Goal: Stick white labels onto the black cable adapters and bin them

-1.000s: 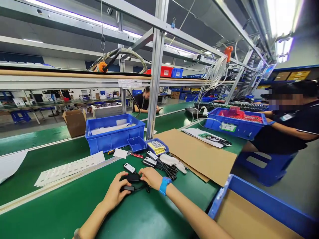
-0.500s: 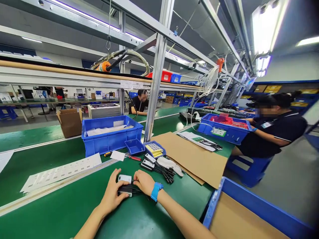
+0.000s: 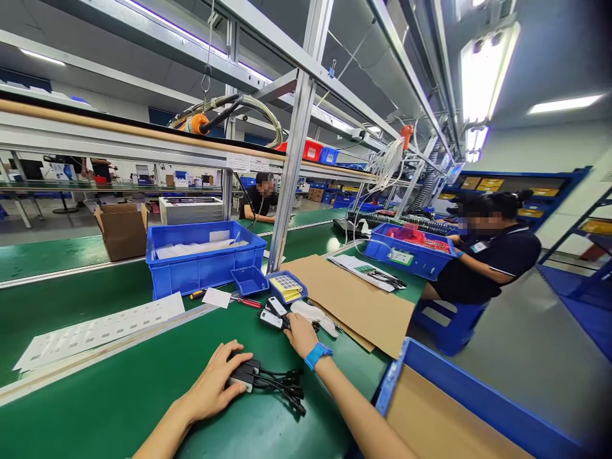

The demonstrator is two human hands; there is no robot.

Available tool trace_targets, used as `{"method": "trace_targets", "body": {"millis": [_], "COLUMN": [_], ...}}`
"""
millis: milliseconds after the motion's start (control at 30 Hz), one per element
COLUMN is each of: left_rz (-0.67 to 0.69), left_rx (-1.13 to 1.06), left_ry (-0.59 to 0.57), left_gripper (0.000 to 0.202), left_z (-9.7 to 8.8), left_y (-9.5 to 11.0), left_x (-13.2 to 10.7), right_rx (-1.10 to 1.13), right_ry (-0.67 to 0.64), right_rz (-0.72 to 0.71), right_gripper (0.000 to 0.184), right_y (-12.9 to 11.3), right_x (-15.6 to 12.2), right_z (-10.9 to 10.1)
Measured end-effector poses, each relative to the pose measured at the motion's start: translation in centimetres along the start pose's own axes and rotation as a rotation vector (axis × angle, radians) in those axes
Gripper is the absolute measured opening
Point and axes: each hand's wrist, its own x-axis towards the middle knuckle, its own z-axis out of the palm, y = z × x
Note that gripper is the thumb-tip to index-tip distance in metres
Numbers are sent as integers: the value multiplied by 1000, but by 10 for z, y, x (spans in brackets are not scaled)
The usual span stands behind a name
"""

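Observation:
My left hand (image 3: 214, 382) lies curled over a small stack of black-and-white devices (image 3: 243, 375) on the green bench, holding them down. Their black cables (image 3: 285, 386) trail off to the right. My right hand (image 3: 300, 333), with a blue wristband (image 3: 317, 354), reaches forward to another pile of the same devices (image 3: 273, 313); its fingertips touch the cables there and look closed on them, though the grip is partly hidden.
A small blue tray with yellow labels (image 3: 285, 286) and an empty small tray (image 3: 248, 279) sit behind the pile. A large blue bin (image 3: 201, 255), cardboard sheets (image 3: 354, 299), a red-handled screwdriver (image 3: 248, 302) and a white perforated sheet (image 3: 100, 328) lie around. A co-worker (image 3: 482, 255) sits at right. A blue crate (image 3: 459, 408) stands near right.
My right hand left the stack under my left hand and moved forward to the farther pile. The stack slid toward me, and the white device on top is gone from sight.

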Motion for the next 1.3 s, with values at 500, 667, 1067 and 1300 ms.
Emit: {"method": "trace_targets", "body": {"millis": [500,667,1067,1300], "left_rz": [13,-15,101,37], "left_rx": [7,10,41,20], "left_ry": [8,45,-65,-12], "left_gripper": [57,104,93,100], "left_z": [5,5,4,5], "left_y": [-2,1,-3,4], "left_x": [-1,-2,0,-2], "right_rx": [501,492,48,89], "right_ry": [-312,-291,-110,-181], "right_rz": [-269,-366,-60,-354], "right_gripper": [19,42,22,29], "right_y": [-29,-41,-11,-29], "right_x": [-42,-50,-1,-37], "right_z": [13,2,6,3]}}
